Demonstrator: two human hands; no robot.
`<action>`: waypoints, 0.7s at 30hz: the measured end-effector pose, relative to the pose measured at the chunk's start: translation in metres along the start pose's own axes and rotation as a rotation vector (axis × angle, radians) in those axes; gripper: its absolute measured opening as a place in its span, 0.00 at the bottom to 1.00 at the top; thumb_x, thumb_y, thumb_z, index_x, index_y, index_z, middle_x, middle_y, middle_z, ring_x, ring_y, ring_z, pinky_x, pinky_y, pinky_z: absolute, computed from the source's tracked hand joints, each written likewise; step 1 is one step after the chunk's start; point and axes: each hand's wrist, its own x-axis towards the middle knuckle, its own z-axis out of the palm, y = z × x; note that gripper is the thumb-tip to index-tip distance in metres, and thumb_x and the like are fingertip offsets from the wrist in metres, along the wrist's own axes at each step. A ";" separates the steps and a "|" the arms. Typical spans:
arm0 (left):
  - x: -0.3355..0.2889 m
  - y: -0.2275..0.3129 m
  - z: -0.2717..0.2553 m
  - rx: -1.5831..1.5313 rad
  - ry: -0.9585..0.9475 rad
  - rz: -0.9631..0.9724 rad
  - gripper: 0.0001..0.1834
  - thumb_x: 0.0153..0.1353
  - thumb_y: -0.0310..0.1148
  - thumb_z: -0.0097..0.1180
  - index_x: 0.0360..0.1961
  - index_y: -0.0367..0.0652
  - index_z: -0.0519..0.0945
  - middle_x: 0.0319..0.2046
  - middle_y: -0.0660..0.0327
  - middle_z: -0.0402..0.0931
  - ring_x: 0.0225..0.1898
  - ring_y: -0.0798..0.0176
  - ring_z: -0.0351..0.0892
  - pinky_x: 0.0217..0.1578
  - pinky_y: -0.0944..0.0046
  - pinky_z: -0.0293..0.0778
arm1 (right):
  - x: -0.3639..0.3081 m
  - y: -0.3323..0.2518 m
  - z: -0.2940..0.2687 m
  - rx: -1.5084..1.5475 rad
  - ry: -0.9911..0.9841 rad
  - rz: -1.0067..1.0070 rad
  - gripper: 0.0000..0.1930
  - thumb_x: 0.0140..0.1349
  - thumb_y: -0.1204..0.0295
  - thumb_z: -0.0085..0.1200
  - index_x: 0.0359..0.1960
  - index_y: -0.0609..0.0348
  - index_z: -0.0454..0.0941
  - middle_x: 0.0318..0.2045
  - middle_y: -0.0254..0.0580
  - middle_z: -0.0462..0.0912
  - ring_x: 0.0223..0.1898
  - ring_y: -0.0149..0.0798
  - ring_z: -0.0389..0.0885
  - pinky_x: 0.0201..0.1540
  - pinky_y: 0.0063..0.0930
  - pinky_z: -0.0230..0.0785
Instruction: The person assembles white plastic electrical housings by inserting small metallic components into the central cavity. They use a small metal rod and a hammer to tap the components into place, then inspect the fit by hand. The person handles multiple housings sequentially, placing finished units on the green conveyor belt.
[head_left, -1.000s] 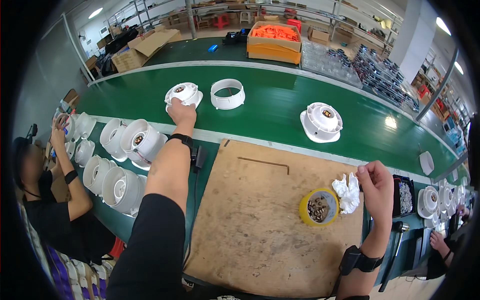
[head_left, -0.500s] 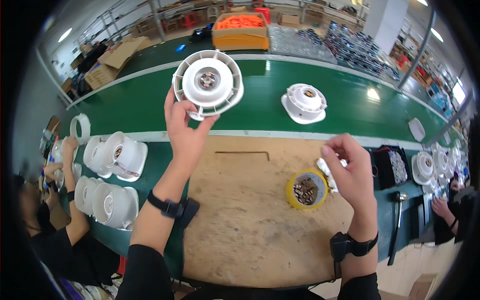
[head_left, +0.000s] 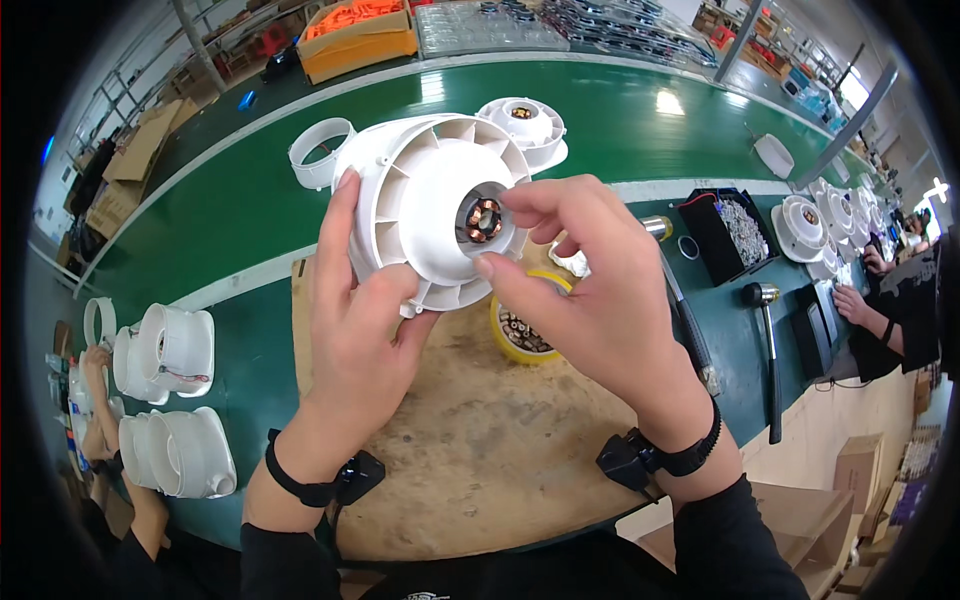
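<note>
My left hand point(head_left: 365, 320) grips a white plastic fan housing point(head_left: 430, 215) from its left and lower side, holding it tilted above the wooden board. Copper windings point(head_left: 484, 220) show inside the round opening of its hub. At the right of that opening is my right hand point(head_left: 600, 270), its thumb and forefinger tips by the hub's rim, a gap between them. Its other fingers are curled in, and whatever they may hold is hidden. Below the right hand, a yellow-rimmed round container point(head_left: 510, 350) of small metal cylinders stands partly covered.
The wooden board point(head_left: 450, 470) lies before me. On the green belt are another fan housing point(head_left: 525, 125) and a white ring point(head_left: 320, 155). A black bin point(head_left: 725, 235), a hammer point(head_left: 768, 350) and a second long-handled tool point(head_left: 690, 320) lie right. White housings point(head_left: 185, 450) stand left; co-workers sit on both sides.
The fan housing has come nearer and its hub has tilted toward the right. My right hand has moved from above the container to the hub. The view has shifted right.
</note>
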 end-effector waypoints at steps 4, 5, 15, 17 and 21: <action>-0.002 0.002 0.000 0.024 0.008 0.035 0.21 0.38 0.16 0.70 0.32 0.43 0.74 0.69 0.32 0.56 0.67 0.30 0.63 0.62 0.45 0.64 | -0.001 -0.002 0.002 0.013 0.001 0.011 0.19 0.52 0.74 0.70 0.46 0.62 0.80 0.35 0.39 0.82 0.33 0.32 0.79 0.35 0.25 0.71; -0.003 0.002 0.000 0.024 0.014 0.037 0.20 0.38 0.16 0.70 0.31 0.43 0.74 0.69 0.32 0.57 0.66 0.31 0.64 0.62 0.45 0.65 | -0.002 -0.001 0.003 0.024 -0.002 0.018 0.18 0.52 0.75 0.69 0.46 0.63 0.81 0.34 0.39 0.82 0.32 0.32 0.79 0.35 0.25 0.71; -0.005 0.006 -0.003 0.121 -0.029 0.072 0.18 0.39 0.16 0.69 0.30 0.42 0.75 0.69 0.35 0.58 0.64 0.35 0.67 0.60 0.49 0.67 | -0.006 -0.001 0.001 -0.069 -0.060 0.052 0.13 0.54 0.72 0.67 0.39 0.62 0.80 0.30 0.47 0.80 0.29 0.50 0.80 0.32 0.39 0.72; -0.005 0.007 -0.002 0.116 -0.023 0.079 0.16 0.38 0.16 0.67 0.29 0.42 0.76 0.69 0.34 0.59 0.62 0.36 0.69 0.58 0.50 0.67 | -0.007 -0.002 0.002 -0.138 -0.054 0.034 0.11 0.54 0.71 0.66 0.36 0.61 0.79 0.29 0.46 0.79 0.28 0.50 0.80 0.31 0.39 0.71; -0.007 0.009 -0.003 0.108 -0.048 0.072 0.19 0.39 0.15 0.70 0.30 0.42 0.74 0.69 0.37 0.58 0.66 0.36 0.65 0.62 0.49 0.66 | -0.006 0.001 0.000 -0.233 -0.100 0.000 0.14 0.54 0.75 0.68 0.41 0.64 0.81 0.33 0.43 0.83 0.31 0.39 0.84 0.33 0.28 0.77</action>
